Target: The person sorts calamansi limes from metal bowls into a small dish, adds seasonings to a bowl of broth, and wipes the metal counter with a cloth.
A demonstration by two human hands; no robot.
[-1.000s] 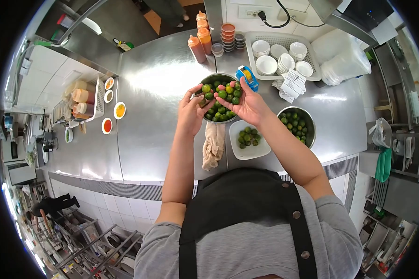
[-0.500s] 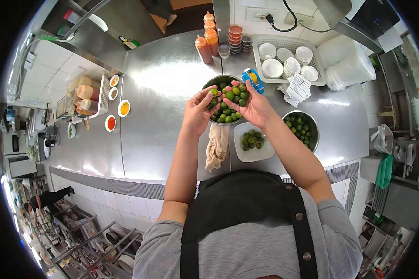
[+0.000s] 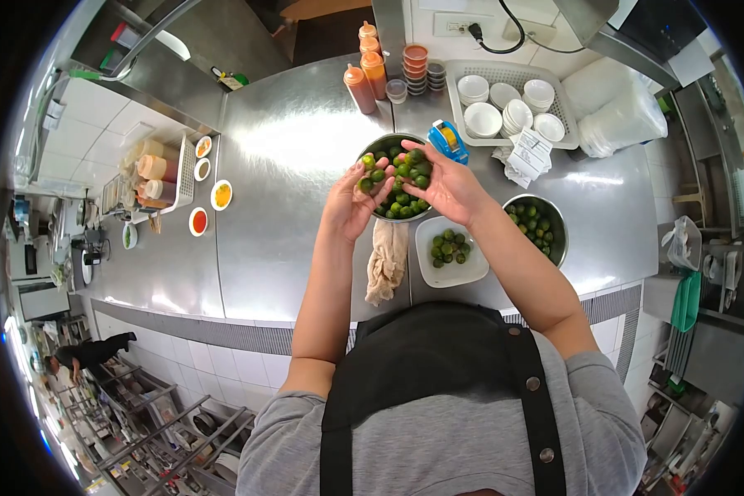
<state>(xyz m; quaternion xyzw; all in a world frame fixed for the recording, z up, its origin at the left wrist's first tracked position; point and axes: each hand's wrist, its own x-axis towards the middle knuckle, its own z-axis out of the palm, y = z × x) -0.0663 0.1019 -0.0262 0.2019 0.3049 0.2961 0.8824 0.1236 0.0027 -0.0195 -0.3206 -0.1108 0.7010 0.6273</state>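
Note:
Both hands are cupped above a metal bowl (image 3: 407,217) of small green citrus fruits (image 3: 403,203). My left hand (image 3: 351,201) holds a few of the fruits (image 3: 371,175) on its curled fingers, palm up. In my right hand (image 3: 449,187) lie several more fruits (image 3: 415,168), gathered against the fingers. Just below the bowl, a white square dish (image 3: 463,274) holds several darker green fruits (image 3: 449,247). A second metal bowl (image 3: 564,240) with more green fruits (image 3: 531,225) stands to the right, past my right forearm. A beige cloth (image 3: 386,262) lies left of the dish.
A blue tape dispenser (image 3: 448,142) stands beside the bowl. Behind are sauce bottles (image 3: 360,89), lidded cups (image 3: 415,69) and a tray (image 3: 569,124) of white bowls (image 3: 483,121). Small sauce dishes (image 3: 197,221) and a bottle basket (image 3: 182,172) are at left. Another person (image 3: 91,353) is at lower left.
The fruits in my hands have shifted, and the fingers of both hands have changed their curl slightly. The view first moved a little, shifting the counter items right. The other person's posture has changed.

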